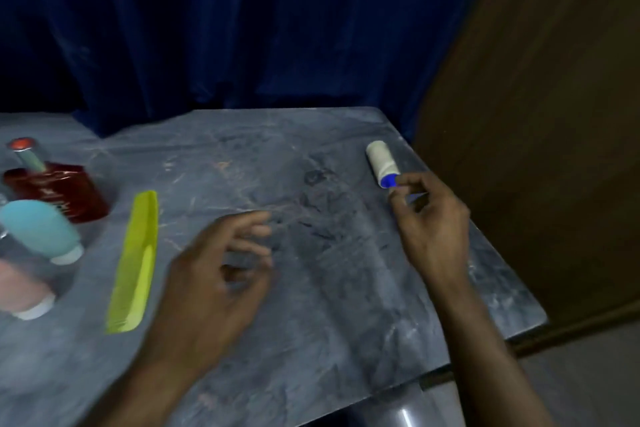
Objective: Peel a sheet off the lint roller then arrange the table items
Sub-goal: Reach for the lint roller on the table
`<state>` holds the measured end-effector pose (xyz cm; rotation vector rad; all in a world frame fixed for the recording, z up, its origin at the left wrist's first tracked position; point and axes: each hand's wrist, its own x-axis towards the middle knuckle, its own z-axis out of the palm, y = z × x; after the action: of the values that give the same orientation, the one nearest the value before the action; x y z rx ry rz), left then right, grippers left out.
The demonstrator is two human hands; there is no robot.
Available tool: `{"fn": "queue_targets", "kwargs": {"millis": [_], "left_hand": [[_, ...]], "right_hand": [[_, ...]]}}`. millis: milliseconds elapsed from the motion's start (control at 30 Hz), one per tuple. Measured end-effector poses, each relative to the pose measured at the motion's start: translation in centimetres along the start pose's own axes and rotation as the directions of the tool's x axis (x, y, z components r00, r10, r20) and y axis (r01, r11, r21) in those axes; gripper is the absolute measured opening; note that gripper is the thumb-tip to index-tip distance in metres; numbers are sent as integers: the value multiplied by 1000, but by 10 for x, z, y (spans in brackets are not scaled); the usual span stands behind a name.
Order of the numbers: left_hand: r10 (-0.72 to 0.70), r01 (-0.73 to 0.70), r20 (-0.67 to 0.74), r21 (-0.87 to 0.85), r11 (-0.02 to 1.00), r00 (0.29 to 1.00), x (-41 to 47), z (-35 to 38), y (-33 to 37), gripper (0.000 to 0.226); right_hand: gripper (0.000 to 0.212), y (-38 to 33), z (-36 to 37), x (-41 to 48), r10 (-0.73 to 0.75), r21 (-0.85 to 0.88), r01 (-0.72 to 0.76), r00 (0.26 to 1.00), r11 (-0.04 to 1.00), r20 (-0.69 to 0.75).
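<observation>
A lint roller (381, 158) with a white roll and a blue handle lies near the far right edge of the grey marbled table (311, 288). My right hand (431, 218) has its thumb and fingers curled round the blue handle, and the handle shows between them. My left hand (221, 274) hovers over the middle of the table, blurred, with its fingers loosely curled and nothing in them. A yellow-green comb (135, 260) lies to the left of that hand.
At the left edge stand a dark red bottle (60, 192) with a red-capped top, a light blue bottle (41, 229) and a pink bottle (20, 291), both with white caps. A blue curtain hangs behind; a brown panel stands at right.
</observation>
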<state>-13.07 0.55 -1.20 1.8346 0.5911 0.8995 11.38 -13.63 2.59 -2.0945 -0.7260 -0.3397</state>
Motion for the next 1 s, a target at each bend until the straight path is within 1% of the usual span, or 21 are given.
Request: {"fn": "queue_targets", "kwargs": {"millis": [33, 67, 100, 133, 200, 267, 300, 367, 400, 467, 533, 600, 633, 733, 800, 833, 900, 1000], "left_hand": [[24, -22, 84, -24, 999, 996, 10, 21, 6, 47], [47, -47, 170, -6, 999, 984, 23, 48, 11, 48], [39, -45, 246, 18, 999, 968, 36, 73, 12, 50], [-7, 7, 315, 2, 1000, 949, 48, 99, 11, 52], [-170, 205, 391, -50, 977, 905, 72, 141, 11, 53], [-319, 401, 443, -104, 910, 838, 89, 173, 16, 46], [-356, 457, 466, -120, 881, 810, 95, 187, 17, 36], [-382, 496, 493, -120, 860, 781, 105, 206, 19, 15], [-393, 509, 499, -115, 853, 772, 107, 211, 18, 15], [-420, 534, 488, -117, 837, 765, 110, 217, 19, 24], [-426, 534, 477, -112, 838, 768, 106, 217, 23, 26], [-409, 493, 443, -90, 865, 798, 98, 209, 24, 26], [-377, 447, 418, -80, 891, 827, 93, 201, 25, 29], [-218, 231, 309, -7, 973, 926, 71, 155, 22, 54], [-111, 106, 241, 34, 994, 964, 48, 114, 17, 57], [-88, 77, 209, 58, 995, 974, 34, 91, 16, 59], [-114, 98, 143, 111, 989, 983, 6, 46, 12, 67], [-217, 210, 37, 138, 968, 975, -29, -10, 6, 70]], "right_hand": [[8, 12, -4, 10, 17, -29, -18, 1000, 999, -5], [5, 23, -6, 19, 38, -64, -37, 999, 997, 14], [7, 33, -7, 27, 69, -109, -63, 996, 992, 53], [12, 43, -7, 34, 106, -156, -90, 989, 984, 100], [18, 57, -3, 44, 156, -221, -115, 971, 968, 178], [23, 68, 4, 49, 182, -231, -127, 955, 965, 236], [24, 72, 7, 50, 194, -223, -137, 946, 965, 261], [22, 77, 11, 53, 212, -205, -153, 928, 967, 308], [19, 79, 12, 54, 221, -192, -165, 919, 967, 326], [17, 83, 13, 57, 256, -141, -219, 899, 966, 357], [19, 84, 12, 57, 309, -53, -314, 866, 948, 392], [21, 79, 13, 52, 337, 55, -399, 834, 915, 437], [20, 74, 15, 48, 336, 126, -435, 822, 891, 460], [13, 43, 23, 28, 271, 346, -510, 790, 787, 549], [8, 12, 32, 9, 184, 408, -521, 757, 749, 627], [6, -5, 38, -2, 137, 424, -529, 729, 735, 671], [8, -38, 53, -27, 47, 432, -555, 650, 711, 758], [17, -79, 82, -63, -37, 384, -587, 515, 713, 856]]}}
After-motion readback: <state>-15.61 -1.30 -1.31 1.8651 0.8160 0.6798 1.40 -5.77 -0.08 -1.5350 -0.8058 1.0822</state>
